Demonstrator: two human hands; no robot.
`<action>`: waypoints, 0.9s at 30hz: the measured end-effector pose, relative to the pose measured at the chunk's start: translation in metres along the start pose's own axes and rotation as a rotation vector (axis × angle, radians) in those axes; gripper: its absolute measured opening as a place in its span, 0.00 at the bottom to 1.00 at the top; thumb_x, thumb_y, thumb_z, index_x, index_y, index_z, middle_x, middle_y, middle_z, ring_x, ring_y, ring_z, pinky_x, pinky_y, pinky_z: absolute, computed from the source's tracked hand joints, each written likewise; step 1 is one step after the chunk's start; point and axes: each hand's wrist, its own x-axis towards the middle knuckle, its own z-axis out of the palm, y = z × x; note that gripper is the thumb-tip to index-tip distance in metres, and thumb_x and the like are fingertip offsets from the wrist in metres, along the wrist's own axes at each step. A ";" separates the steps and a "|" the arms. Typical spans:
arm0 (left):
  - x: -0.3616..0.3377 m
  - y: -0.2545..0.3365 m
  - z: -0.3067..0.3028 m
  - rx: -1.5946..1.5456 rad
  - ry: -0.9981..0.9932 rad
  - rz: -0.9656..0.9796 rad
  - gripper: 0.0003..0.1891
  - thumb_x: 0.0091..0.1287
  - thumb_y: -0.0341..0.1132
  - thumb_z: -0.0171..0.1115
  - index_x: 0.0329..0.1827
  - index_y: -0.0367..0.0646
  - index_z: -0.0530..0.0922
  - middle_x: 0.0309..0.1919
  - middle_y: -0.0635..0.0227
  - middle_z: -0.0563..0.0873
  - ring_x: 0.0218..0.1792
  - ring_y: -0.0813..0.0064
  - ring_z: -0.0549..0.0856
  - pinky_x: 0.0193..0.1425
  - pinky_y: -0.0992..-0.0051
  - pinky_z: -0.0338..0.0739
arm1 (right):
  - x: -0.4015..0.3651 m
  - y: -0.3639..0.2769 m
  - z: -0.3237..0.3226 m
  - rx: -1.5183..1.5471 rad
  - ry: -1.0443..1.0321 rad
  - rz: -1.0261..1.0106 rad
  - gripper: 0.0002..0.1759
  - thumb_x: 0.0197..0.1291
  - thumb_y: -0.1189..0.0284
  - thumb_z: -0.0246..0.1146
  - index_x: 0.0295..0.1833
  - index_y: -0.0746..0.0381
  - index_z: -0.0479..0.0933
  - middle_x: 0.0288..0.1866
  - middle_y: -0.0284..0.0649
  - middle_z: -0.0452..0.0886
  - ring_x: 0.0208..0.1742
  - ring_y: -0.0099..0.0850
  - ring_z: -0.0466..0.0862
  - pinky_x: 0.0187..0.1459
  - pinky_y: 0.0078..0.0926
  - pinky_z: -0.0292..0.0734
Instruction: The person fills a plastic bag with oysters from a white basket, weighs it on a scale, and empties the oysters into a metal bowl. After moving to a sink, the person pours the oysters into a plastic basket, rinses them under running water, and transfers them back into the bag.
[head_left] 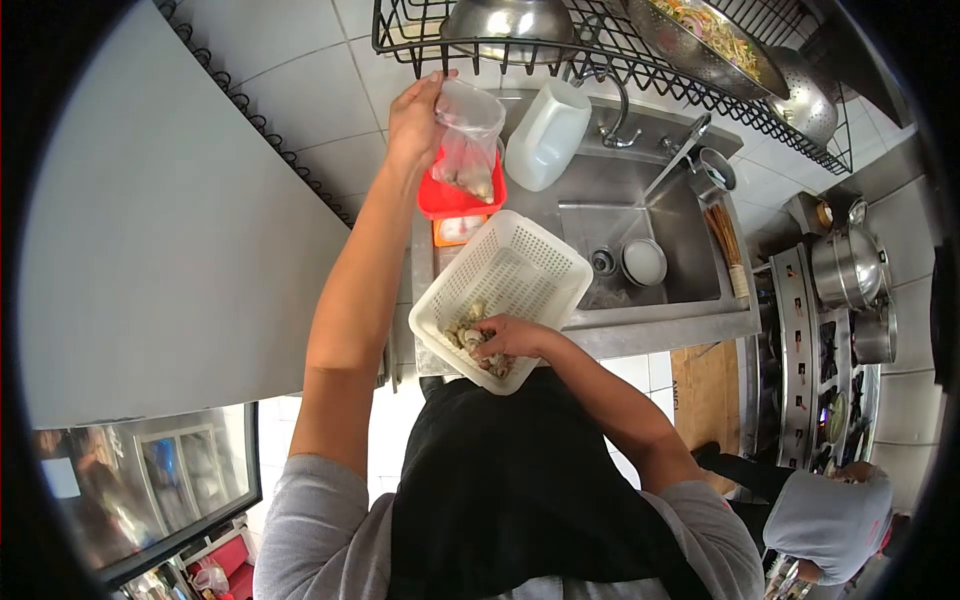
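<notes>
High at the left, my left hand [416,118] is closed on the top of a clear plastic bag [468,130]. The bag hangs over a red plastic container [440,200], with a few small pale brown pieces in its bottom corner. My right hand [510,337] reaches into a white perforated basket [560,262] at the front edge of the steel counter. Its fingers curl round some wet, greyish-beige food pieces [466,332], heaped in the basket's near end; their exact kind is unclear.
A white plastic jug [548,135] stands left of the sink [690,240], where water runs near a white bowl [644,262]. Overhead, a black wire rack [630,65] holds metal bowls and colanders. Pots [850,265] sit by the stove; another person [830,520] bends at the lower right.
</notes>
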 end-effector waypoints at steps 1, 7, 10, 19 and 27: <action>0.000 -0.004 -0.004 0.030 0.021 -0.012 0.11 0.76 0.33 0.58 0.50 0.34 0.82 0.24 0.77 0.74 0.25 0.82 0.70 0.33 0.79 0.69 | 0.002 0.004 0.000 -0.013 0.023 -0.013 0.39 0.56 0.65 0.73 0.71 0.68 0.69 0.53 0.43 0.83 0.47 0.29 0.84 0.38 0.26 0.83; -0.012 -0.012 -0.016 0.458 0.098 -0.051 0.14 0.72 0.37 0.64 0.52 0.36 0.81 0.31 0.69 0.84 0.32 0.82 0.81 0.35 0.79 0.76 | -0.005 -0.003 0.001 0.032 0.065 0.014 0.39 0.54 0.65 0.74 0.70 0.68 0.70 0.54 0.43 0.82 0.46 0.29 0.84 0.38 0.26 0.83; -0.028 0.010 -0.003 0.692 0.112 -0.098 0.19 0.69 0.40 0.66 0.55 0.35 0.79 0.37 0.62 0.86 0.39 0.77 0.85 0.39 0.76 0.81 | -0.005 0.002 0.000 0.029 0.088 0.001 0.38 0.54 0.66 0.74 0.70 0.67 0.71 0.54 0.43 0.83 0.47 0.29 0.84 0.40 0.28 0.84; -0.193 -0.029 -0.061 1.286 0.244 0.181 0.19 0.65 0.38 0.68 0.51 0.32 0.75 0.38 0.55 0.76 0.39 0.59 0.79 0.42 0.63 0.75 | -0.013 0.012 -0.006 -0.082 0.158 -0.022 0.32 0.54 0.69 0.73 0.65 0.67 0.75 0.51 0.41 0.84 0.48 0.28 0.84 0.39 0.28 0.85; -0.192 -0.004 -0.033 1.200 0.189 0.181 0.15 0.70 0.31 0.63 0.56 0.33 0.77 0.32 0.59 0.82 0.30 0.67 0.81 0.40 0.67 0.77 | -0.020 -0.002 -0.012 0.045 0.121 0.003 0.26 0.57 0.66 0.71 0.59 0.66 0.78 0.49 0.39 0.85 0.47 0.28 0.85 0.38 0.30 0.84</action>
